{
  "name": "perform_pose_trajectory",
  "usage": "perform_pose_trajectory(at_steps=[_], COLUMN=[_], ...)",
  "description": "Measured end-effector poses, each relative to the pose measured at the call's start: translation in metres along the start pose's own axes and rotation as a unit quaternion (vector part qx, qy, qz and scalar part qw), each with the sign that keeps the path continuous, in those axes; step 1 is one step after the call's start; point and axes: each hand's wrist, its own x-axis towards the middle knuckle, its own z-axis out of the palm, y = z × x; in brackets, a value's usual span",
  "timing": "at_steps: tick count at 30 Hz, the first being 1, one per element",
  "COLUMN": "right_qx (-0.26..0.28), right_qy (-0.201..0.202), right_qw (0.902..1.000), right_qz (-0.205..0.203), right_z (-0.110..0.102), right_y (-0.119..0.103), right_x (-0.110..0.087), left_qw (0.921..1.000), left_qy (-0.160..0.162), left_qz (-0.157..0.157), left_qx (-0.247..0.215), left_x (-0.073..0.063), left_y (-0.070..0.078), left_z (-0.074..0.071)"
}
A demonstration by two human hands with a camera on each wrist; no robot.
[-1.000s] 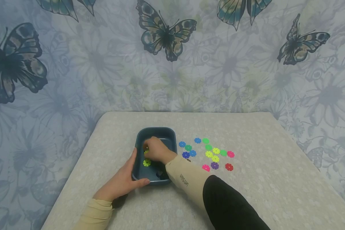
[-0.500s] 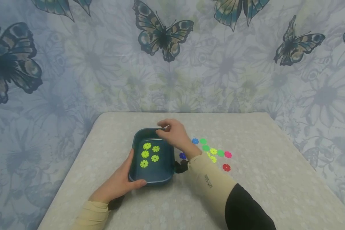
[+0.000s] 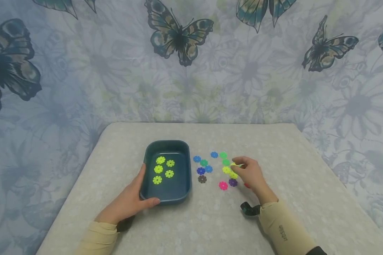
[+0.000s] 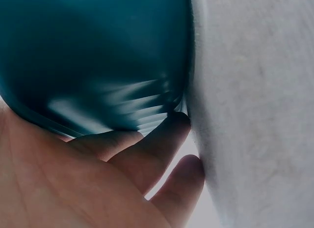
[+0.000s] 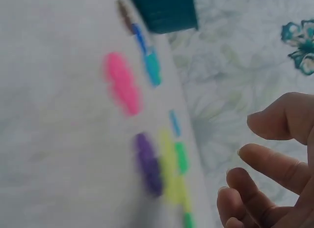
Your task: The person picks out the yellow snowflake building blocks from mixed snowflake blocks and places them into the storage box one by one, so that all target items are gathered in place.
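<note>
A teal rectangular plastic tray [image 3: 175, 191] sits on the table, several yellow notched interlocking discs [image 3: 158, 169] lying flat in it. My left hand [image 3: 127, 200] holds its near left corner, thumb at the front rim and fingers along the outer wall; in the left wrist view the fingertips [image 4: 179, 122] press low against that wall. Over the loose discs to the right hovers my right hand [image 3: 251, 179], thumb and forefinger apart. Yellow discs [image 3: 226, 170] lie right by its fingertips, partly hidden. The right wrist view has nothing between the fingers [image 5: 274, 164].
Right of the tray lie blue discs [image 3: 196, 159], green discs [image 3: 223, 155], a brown disc [image 3: 202, 179], a pink disc [image 3: 223, 185] and a purple disc [image 3: 233, 182]. A red disc [image 3: 247, 185] is mostly behind the right hand. Butterfly-patterned cloth [image 3: 185, 88] hangs behind the table.
My right hand has come out of the tray and moved right to the loose discs. The yellow discs it covered in the tray now show. The left hand keeps its hold.
</note>
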Motion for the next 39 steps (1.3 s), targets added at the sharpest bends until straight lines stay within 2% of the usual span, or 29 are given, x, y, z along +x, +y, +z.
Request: perform_pose_trajectory(at_steps=[4, 10, 16, 24, 39], right_qx=[-0.022, -0.106, -0.14, -0.149, -0.157], right_qy=[-0.001, 0.02, 0.018, 0.017, 0.004], right_qw=[0.9997, 0.9941, 0.9896, 0.9886, 0.9874], right_qz=[0.015, -0.01, -0.026, -0.017, -0.022], right_z=[0.01, 0.016, 0.02, 0.023, 0.025], right_y=[0.019, 0.028, 0.034, 0.032, 0.023], right_x=[-0.004, -0.006, -0.006, -0.007, -0.004], left_qw=[1.0, 1.0, 0.9999, 0.9999, 1.0], left_qy=[0.003, -0.003, 0.0, 0.001, 0.001], left_qz=[-0.001, -0.005, -0.005, 0.01, 0.005], left_qx=[-0.003, -0.007, -0.012, -0.012, -0.005], left_x=[-0.001, 0.0, -0.002, -0.002, 0.0], left_y=[0.001, 0.001, 0.001, 0.002, 0.004], left_z=[-0.001, 0.005, 0.005, 0.003, 0.001])
